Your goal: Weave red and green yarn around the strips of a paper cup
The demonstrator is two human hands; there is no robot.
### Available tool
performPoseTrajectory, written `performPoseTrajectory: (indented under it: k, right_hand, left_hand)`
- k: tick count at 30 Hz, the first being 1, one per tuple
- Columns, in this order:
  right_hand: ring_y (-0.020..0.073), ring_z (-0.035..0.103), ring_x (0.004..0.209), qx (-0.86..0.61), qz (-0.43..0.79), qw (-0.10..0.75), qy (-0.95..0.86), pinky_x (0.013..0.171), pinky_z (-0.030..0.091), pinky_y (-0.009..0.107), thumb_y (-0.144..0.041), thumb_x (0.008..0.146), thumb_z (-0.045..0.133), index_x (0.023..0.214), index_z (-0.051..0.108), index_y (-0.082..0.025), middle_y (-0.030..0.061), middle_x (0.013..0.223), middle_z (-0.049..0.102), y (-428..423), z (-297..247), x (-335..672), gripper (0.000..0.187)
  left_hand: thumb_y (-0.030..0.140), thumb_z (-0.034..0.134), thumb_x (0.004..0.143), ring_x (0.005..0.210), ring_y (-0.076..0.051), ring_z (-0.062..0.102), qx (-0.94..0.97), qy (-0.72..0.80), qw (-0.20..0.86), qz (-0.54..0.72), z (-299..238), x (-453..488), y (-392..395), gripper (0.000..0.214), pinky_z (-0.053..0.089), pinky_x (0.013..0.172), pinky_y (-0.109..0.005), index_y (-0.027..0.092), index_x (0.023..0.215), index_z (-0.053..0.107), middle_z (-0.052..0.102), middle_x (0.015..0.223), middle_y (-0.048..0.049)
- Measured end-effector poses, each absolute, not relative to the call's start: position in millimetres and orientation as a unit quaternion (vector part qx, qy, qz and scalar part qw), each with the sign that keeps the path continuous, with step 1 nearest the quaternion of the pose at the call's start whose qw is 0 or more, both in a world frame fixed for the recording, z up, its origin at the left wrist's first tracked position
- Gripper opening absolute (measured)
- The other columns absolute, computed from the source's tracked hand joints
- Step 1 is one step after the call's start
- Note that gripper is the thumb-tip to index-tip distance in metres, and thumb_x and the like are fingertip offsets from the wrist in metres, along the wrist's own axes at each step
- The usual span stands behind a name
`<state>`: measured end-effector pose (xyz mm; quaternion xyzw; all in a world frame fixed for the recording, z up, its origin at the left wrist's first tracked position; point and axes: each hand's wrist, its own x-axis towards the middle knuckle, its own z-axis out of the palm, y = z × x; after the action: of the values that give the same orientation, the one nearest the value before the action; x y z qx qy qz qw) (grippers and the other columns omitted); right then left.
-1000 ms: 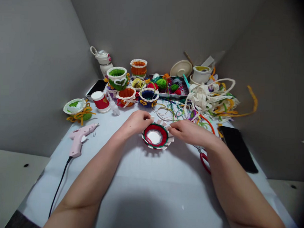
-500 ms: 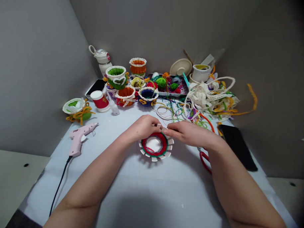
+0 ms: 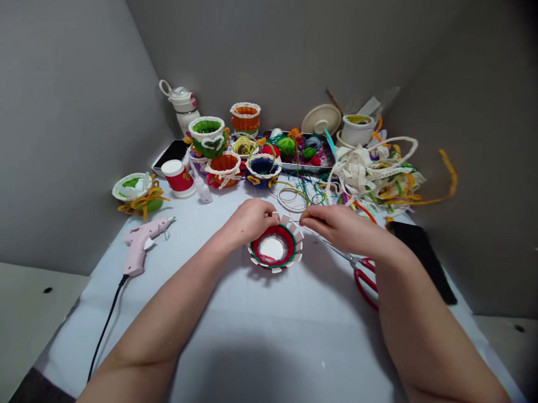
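**Half-woven paper cup (image 3: 272, 248) gripped at its rim**

A white table (image 3: 264, 342) fills the lower view, set into a grey corner. Along its far right edge sprawls a tangle of cream lace trim and orange pipe cleaners (image 3: 376, 173). To the left of that stands a cluster of finished yarn-wrapped cups (image 3: 226, 150), with a metal tray of yarn balls (image 3: 299, 151) between the two. A black phone (image 3: 419, 259) lies by the right forearm, and a pink glue gun (image 3: 139, 247) rests well apart on the left, its cord trailing off the near edge. Red-handled scissors (image 3: 363, 275) lie just beside the right wrist.

The left hand (image 3: 250, 219) curls over the cup's far left rim, with thumb and fingers clamped on one of its cut strips. The right hand (image 3: 334, 224) sits at the far right rim with its fingertips pinched together; what they pinch is too small to make out.

The paper cup stands upright at mid-table between the hands. Its wall is slit into white strips wound with red yarn and a green band, and its white bottom is bare.
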<state>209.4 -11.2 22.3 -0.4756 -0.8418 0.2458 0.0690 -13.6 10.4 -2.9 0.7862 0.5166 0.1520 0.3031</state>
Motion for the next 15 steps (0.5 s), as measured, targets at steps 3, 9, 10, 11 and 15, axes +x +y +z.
performPoseTrajectory:
  k: [3, 9, 10, 11, 15]
  right_hand:
    - [0.0155, 0.055, 0.072, -0.479, 0.194, 0.119, -0.848, 0.065, 0.035, 0.026, -0.033, 0.096, 0.044, 0.089, 0.063, -0.019, 0.0040, 0.081, 0.067, -15, 24, 204, 0.025]
    - [0.0164, 0.056, 0.075, -0.422, 0.154, 0.144, -0.882, 0.067, 0.035, 0.027, -0.025, 0.093, 0.048, 0.086, 0.064, -0.019, 0.0057, 0.083, 0.067, -23, 25, 194, 0.019]
    - [0.0167, 0.056, 0.076, -0.405, 0.158, 0.141, -0.889, 0.068, 0.036, 0.028, -0.024, 0.093, 0.047, 0.086, 0.064, -0.019, 0.0061, 0.084, 0.067, -23, 25, 195, 0.019]
    - [0.0168, 0.056, 0.077, -0.392, 0.162, 0.138, -0.895, 0.069, 0.036, 0.028, -0.023, 0.093, 0.047, 0.086, 0.064, -0.019, 0.0062, 0.085, 0.067, -23, 24, 196, 0.020]
    - [0.0161, 0.056, 0.075, -0.394, 0.162, 0.116, -0.897, 0.068, 0.036, 0.027, -0.020, 0.093, 0.046, 0.084, 0.065, -0.019, 0.0054, 0.082, 0.067, -17, 21, 204, 0.020]
  left_hand:
    - [0.029, 0.056, 0.082, 0.067, -0.015, 0.052, 0.797, 0.519, 0.273, 0.145, -4, -13, 10, 0.022, 0.031, 0.061, -0.027, 0.016, 0.076, 0.073, 0.070, 0.073, -0.0047]
    - [0.030, 0.055, 0.082, 0.063, -0.014, 0.049, 0.806, 0.519, 0.251, 0.133, -9, -12, 10, 0.023, 0.029, 0.059, -0.027, 0.016, 0.073, 0.071, 0.068, 0.071, -0.0048]
    - [0.030, 0.055, 0.082, 0.063, -0.014, 0.049, 0.807, 0.519, 0.249, 0.131, -9, -12, 10, 0.024, 0.028, 0.059, -0.027, 0.016, 0.072, 0.071, 0.068, 0.070, -0.0051]
    - [0.030, 0.055, 0.083, 0.063, -0.014, 0.049, 0.809, 0.518, 0.247, 0.129, -8, -13, 11, 0.024, 0.028, 0.059, -0.027, 0.016, 0.072, 0.071, 0.068, 0.070, -0.0053]
    - [0.031, 0.056, 0.082, 0.064, -0.014, 0.050, 0.804, 0.519, 0.263, 0.124, -4, -17, 13, 0.024, 0.028, 0.059, -0.027, 0.015, 0.074, 0.071, 0.068, 0.071, -0.0047]
